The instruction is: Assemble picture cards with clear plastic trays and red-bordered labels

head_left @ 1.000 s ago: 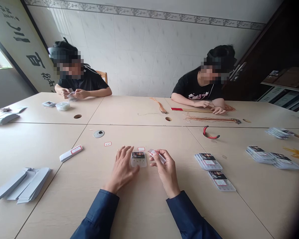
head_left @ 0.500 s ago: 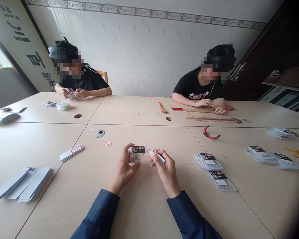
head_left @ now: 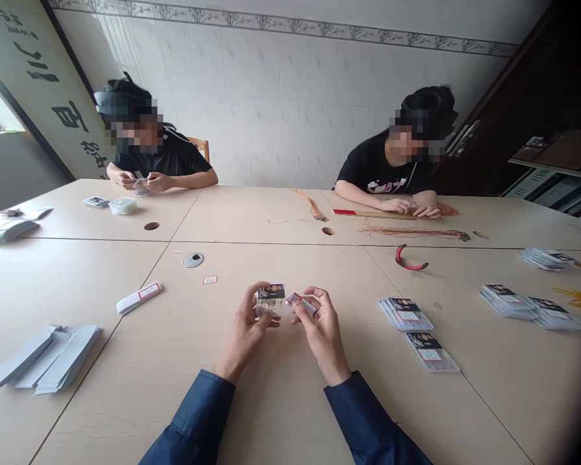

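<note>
A small clear plastic box (head_left: pixel 273 300) with a black printed card is upright in my left hand (head_left: pixel 246 328), thumb in front and fingers at its left edge. My right hand (head_left: pixel 319 326) pinches a white label strip (head_left: pixel 304 305) with red-bordered print, close to the box's right side. A few similar boxes (head_left: pixel 407 314) with labels lie stacked to the right of my right hand, and another labelled box (head_left: pixel 430 352) lies just in front of them. To the left are a folded label strip (head_left: pixel 139 298) and a single small label (head_left: pixel 210 279).
A pile of white paper strips (head_left: pixel 48 358) lies at the left. Red-handled pliers (head_left: pixel 410 259) and more boxes (head_left: pixel 508 301) are at the right. Across the table (head_left: pixel 252 213), two people work, with orange cords (head_left: pixel 411 231) near the right one.
My left hand has turned the box slightly more toward me and moved a little right. My right hand's fingers have shifted on the label strip, whose end now sits nearer the box.
</note>
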A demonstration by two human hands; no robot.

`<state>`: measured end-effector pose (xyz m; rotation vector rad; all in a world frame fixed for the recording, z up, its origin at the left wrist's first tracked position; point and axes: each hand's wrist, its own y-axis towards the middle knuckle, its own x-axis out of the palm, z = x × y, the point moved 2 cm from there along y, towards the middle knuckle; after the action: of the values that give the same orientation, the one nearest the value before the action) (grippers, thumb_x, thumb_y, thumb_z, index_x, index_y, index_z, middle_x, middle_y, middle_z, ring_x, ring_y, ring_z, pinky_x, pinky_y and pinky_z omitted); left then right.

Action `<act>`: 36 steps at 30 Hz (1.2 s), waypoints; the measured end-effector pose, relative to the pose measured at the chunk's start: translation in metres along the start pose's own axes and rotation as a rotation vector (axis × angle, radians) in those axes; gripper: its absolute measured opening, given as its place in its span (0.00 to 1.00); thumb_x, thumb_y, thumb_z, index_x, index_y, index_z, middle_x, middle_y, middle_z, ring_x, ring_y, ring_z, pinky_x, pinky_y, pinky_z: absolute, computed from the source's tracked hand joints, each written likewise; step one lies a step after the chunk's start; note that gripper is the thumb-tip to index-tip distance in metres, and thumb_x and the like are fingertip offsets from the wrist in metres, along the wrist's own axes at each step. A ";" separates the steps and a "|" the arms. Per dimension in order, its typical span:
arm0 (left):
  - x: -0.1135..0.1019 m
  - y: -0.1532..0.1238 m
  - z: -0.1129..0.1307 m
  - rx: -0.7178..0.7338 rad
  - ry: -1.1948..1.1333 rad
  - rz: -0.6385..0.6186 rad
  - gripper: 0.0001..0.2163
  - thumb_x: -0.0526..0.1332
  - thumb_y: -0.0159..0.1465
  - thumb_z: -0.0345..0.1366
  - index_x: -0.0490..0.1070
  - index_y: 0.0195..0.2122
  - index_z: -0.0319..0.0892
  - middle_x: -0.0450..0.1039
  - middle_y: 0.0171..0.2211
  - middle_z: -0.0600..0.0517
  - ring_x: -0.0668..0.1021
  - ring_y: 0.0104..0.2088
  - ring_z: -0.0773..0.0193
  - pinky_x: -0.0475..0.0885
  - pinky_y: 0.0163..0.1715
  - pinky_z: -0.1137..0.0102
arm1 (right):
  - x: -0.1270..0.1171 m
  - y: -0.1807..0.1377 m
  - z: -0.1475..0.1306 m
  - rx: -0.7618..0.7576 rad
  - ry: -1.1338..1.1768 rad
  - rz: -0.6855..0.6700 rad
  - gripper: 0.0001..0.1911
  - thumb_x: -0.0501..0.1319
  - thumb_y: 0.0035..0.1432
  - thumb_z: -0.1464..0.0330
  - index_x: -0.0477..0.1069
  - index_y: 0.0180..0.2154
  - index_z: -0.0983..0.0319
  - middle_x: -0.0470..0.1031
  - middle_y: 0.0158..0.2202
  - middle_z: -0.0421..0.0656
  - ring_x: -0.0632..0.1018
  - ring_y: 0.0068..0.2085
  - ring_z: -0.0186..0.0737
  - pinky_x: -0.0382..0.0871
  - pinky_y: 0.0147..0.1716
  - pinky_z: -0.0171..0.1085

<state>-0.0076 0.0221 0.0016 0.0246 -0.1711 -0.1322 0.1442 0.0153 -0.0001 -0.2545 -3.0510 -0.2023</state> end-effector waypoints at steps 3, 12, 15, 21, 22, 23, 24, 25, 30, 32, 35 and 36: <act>0.001 0.000 -0.002 0.005 0.063 -0.001 0.09 0.59 0.58 0.33 0.72 0.40 0.43 0.74 0.37 0.51 0.79 0.32 0.65 0.77 0.36 0.67 | 0.001 0.000 -0.002 -0.016 -0.008 -0.029 0.17 0.64 0.57 0.56 0.65 0.41 0.59 0.77 0.38 0.45 0.77 0.33 0.38 0.72 0.32 0.37; 0.005 -0.001 -0.001 -0.034 0.011 -0.035 0.14 0.63 0.60 0.45 0.74 0.40 0.40 0.76 0.35 0.48 0.79 0.35 0.61 0.77 0.38 0.64 | 0.007 -0.006 -0.013 -0.024 0.005 -0.157 0.13 0.62 0.59 0.57 0.71 0.37 0.61 0.71 0.50 0.47 0.75 0.48 0.45 0.73 0.42 0.39; 0.006 -0.001 0.001 -0.031 -0.014 -0.038 0.15 0.64 0.60 0.46 0.74 0.40 0.39 0.75 0.31 0.49 0.79 0.34 0.61 0.77 0.39 0.63 | 0.006 -0.006 -0.014 -0.035 -0.052 -0.165 0.13 0.62 0.59 0.57 0.70 0.37 0.60 0.72 0.44 0.44 0.76 0.40 0.39 0.71 0.37 0.36; 0.004 0.002 0.002 0.001 -0.073 0.028 0.13 0.66 0.58 0.45 0.73 0.35 0.39 0.75 0.34 0.50 0.77 0.32 0.65 0.78 0.38 0.63 | 0.008 -0.005 -0.017 -0.021 -0.055 -0.174 0.14 0.61 0.60 0.56 0.70 0.40 0.60 0.75 0.38 0.43 0.75 0.37 0.39 0.68 0.33 0.34; 0.004 0.002 0.002 0.004 -0.070 0.030 0.13 0.66 0.58 0.45 0.73 0.34 0.39 0.75 0.35 0.49 0.77 0.32 0.65 0.78 0.38 0.63 | 0.008 -0.006 -0.018 -0.019 -0.058 -0.177 0.14 0.62 0.59 0.57 0.71 0.41 0.60 0.75 0.38 0.43 0.75 0.37 0.39 0.68 0.33 0.34; 0.004 0.002 0.002 0.006 -0.061 0.029 0.13 0.66 0.58 0.45 0.73 0.34 0.39 0.75 0.35 0.49 0.77 0.32 0.65 0.78 0.38 0.64 | 0.008 -0.006 -0.019 -0.018 -0.065 -0.180 0.14 0.62 0.59 0.57 0.71 0.41 0.60 0.76 0.38 0.43 0.75 0.37 0.38 0.68 0.33 0.34; 0.004 0.001 0.002 0.008 -0.051 0.027 0.13 0.66 0.59 0.45 0.73 0.33 0.39 0.75 0.35 0.49 0.77 0.32 0.65 0.78 0.38 0.64 | 0.008 -0.006 -0.019 -0.021 -0.076 -0.182 0.14 0.62 0.59 0.57 0.72 0.40 0.60 0.76 0.37 0.43 0.75 0.35 0.38 0.67 0.33 0.34; 0.004 0.001 0.002 0.007 -0.036 0.023 0.13 0.65 0.59 0.45 0.73 0.34 0.39 0.75 0.34 0.49 0.77 0.32 0.65 0.78 0.38 0.64 | 0.008 -0.006 -0.019 -0.026 -0.088 -0.180 0.13 0.62 0.59 0.57 0.73 0.39 0.60 0.75 0.35 0.42 0.74 0.34 0.37 0.67 0.33 0.34; 0.003 -0.001 0.006 0.030 0.056 0.048 0.14 0.65 0.60 0.44 0.72 0.42 0.41 0.76 0.35 0.50 0.78 0.33 0.64 0.76 0.39 0.65 | 0.006 -0.005 -0.016 -0.051 -0.138 -0.118 0.12 0.61 0.59 0.59 0.72 0.35 0.61 0.75 0.31 0.41 0.73 0.32 0.36 0.66 0.32 0.33; 0.003 -0.002 0.008 0.061 0.066 0.057 0.15 0.65 0.59 0.43 0.72 0.44 0.42 0.76 0.39 0.48 0.78 0.36 0.63 0.75 0.39 0.67 | 0.006 -0.006 -0.015 -0.059 -0.148 -0.108 0.11 0.61 0.60 0.59 0.72 0.35 0.61 0.75 0.32 0.41 0.73 0.33 0.37 0.66 0.33 0.34; 0.005 -0.003 0.011 0.070 0.075 0.030 0.14 0.66 0.59 0.43 0.73 0.42 0.41 0.77 0.41 0.47 0.78 0.39 0.62 0.74 0.39 0.68 | 0.006 -0.007 -0.018 -0.084 -0.158 -0.119 0.11 0.60 0.60 0.60 0.74 0.36 0.61 0.77 0.34 0.42 0.75 0.37 0.40 0.68 0.38 0.36; 0.006 -0.003 0.011 0.066 0.085 0.018 0.13 0.66 0.59 0.43 0.74 0.41 0.41 0.77 0.41 0.47 0.78 0.39 0.61 0.74 0.39 0.69 | 0.006 -0.007 -0.019 -0.092 -0.162 -0.125 0.11 0.60 0.61 0.61 0.74 0.36 0.61 0.78 0.36 0.43 0.76 0.39 0.41 0.69 0.40 0.37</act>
<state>-0.0043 0.0183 0.0133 0.0942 -0.0907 -0.1078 0.1382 0.0068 0.0186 -0.0883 -3.2255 -0.3473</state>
